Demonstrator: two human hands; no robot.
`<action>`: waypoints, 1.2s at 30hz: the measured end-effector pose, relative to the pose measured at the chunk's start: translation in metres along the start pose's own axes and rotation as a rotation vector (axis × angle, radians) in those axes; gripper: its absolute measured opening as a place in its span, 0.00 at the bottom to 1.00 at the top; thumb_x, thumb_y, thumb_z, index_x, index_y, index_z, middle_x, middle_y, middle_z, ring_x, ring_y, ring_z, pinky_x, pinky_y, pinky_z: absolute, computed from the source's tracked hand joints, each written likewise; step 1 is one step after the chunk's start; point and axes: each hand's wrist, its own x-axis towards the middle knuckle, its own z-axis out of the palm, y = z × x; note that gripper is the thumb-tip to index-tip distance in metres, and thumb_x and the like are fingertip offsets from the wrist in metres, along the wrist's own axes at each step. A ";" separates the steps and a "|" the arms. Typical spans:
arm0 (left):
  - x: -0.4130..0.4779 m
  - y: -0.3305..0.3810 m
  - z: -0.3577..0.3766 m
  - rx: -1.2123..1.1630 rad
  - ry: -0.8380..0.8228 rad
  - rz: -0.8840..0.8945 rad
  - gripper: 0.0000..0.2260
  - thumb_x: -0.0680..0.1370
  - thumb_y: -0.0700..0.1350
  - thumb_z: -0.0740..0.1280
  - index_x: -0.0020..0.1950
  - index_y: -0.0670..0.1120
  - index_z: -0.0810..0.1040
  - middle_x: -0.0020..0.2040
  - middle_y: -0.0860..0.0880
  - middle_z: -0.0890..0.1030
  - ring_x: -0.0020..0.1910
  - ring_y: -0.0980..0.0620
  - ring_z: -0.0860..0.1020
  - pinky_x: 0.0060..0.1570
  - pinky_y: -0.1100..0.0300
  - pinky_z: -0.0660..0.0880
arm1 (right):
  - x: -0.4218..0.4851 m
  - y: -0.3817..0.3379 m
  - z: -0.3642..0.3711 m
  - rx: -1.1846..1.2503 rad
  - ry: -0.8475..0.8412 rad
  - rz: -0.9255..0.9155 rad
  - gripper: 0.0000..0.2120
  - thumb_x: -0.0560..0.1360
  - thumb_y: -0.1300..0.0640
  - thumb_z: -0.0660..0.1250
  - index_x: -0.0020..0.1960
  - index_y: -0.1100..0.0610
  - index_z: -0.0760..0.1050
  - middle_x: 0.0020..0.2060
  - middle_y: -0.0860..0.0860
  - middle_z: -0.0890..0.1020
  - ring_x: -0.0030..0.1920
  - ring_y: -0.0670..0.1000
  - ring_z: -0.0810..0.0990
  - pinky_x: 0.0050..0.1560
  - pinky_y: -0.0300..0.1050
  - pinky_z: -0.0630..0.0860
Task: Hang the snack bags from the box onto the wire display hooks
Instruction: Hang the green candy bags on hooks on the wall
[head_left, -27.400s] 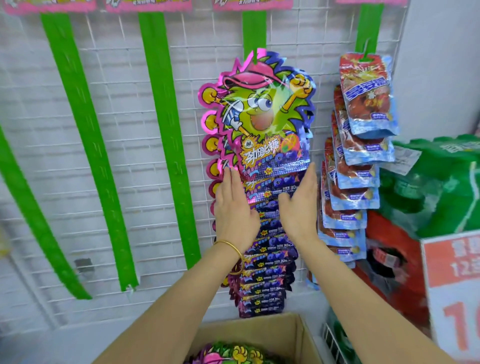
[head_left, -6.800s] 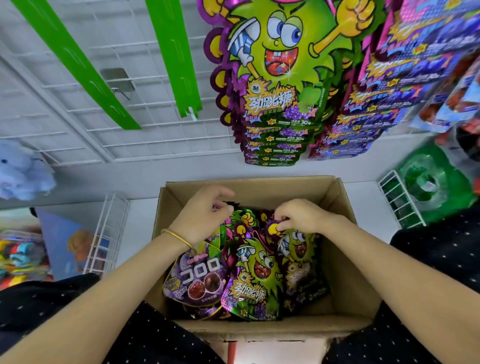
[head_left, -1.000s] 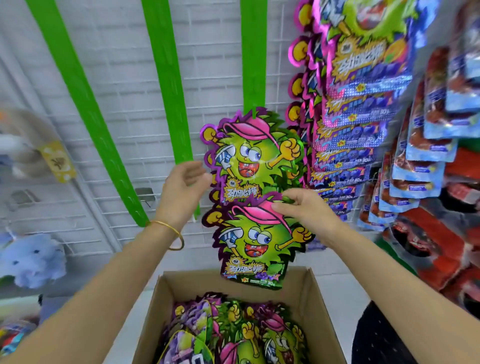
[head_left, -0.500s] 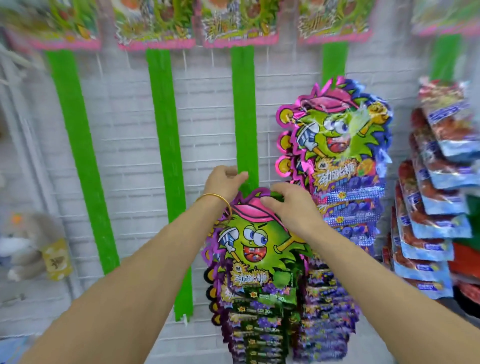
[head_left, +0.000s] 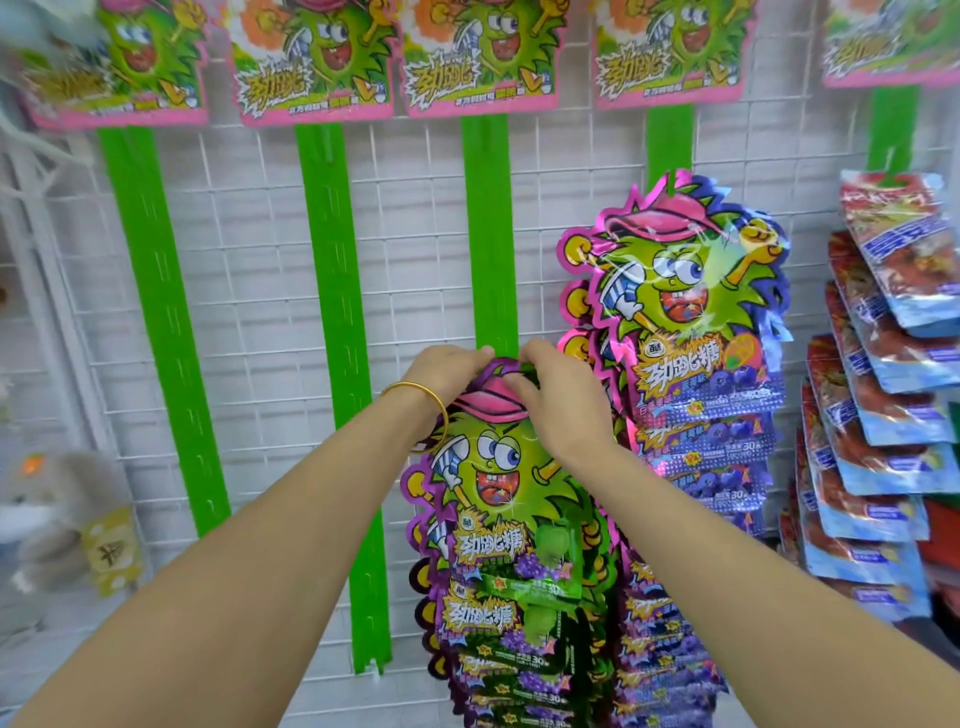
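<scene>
Header cards (head_left: 311, 62) span the top; strips (head_left: 332, 312) hang below on the wire grid (head_left: 249, 260); bag columns (head_left: 696, 395) fill lower centre and right.

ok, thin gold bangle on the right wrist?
No, the thin gold bangle rings the wrist of the left hand holding the green cartoon snack bag.

The bag (head_left: 498, 483) has a lime-green spiky cartoon face, a pink cap, a shiny purple edge and yellow lettering. The strips (head_left: 335, 312) are bright green against a white grid (head_left: 249, 270). Over on the right, the packs (head_left: 893, 405) are red and pale blue. The bangle (head_left: 413, 385) is gold.
</scene>
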 end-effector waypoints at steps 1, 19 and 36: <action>0.002 0.000 0.000 0.016 0.003 -0.016 0.16 0.77 0.52 0.63 0.37 0.41 0.77 0.38 0.43 0.76 0.42 0.47 0.72 0.46 0.57 0.67 | 0.001 0.000 0.000 -0.019 -0.011 0.001 0.09 0.77 0.53 0.63 0.49 0.59 0.71 0.41 0.56 0.80 0.44 0.59 0.77 0.39 0.48 0.70; -0.023 -0.034 0.004 -0.068 0.075 0.199 0.13 0.75 0.39 0.65 0.59 0.43 0.73 0.45 0.46 0.77 0.38 0.56 0.75 0.38 0.70 0.72 | -0.023 0.011 0.004 -0.056 -0.158 0.000 0.13 0.75 0.54 0.66 0.54 0.60 0.69 0.50 0.56 0.77 0.49 0.58 0.77 0.49 0.55 0.74; -0.251 -0.273 0.053 0.057 -0.255 -0.178 0.17 0.73 0.34 0.66 0.51 0.56 0.72 0.53 0.51 0.78 0.50 0.60 0.76 0.56 0.60 0.72 | -0.336 0.099 0.093 0.098 -1.117 0.388 0.15 0.76 0.52 0.65 0.61 0.56 0.71 0.56 0.52 0.78 0.57 0.51 0.77 0.57 0.45 0.73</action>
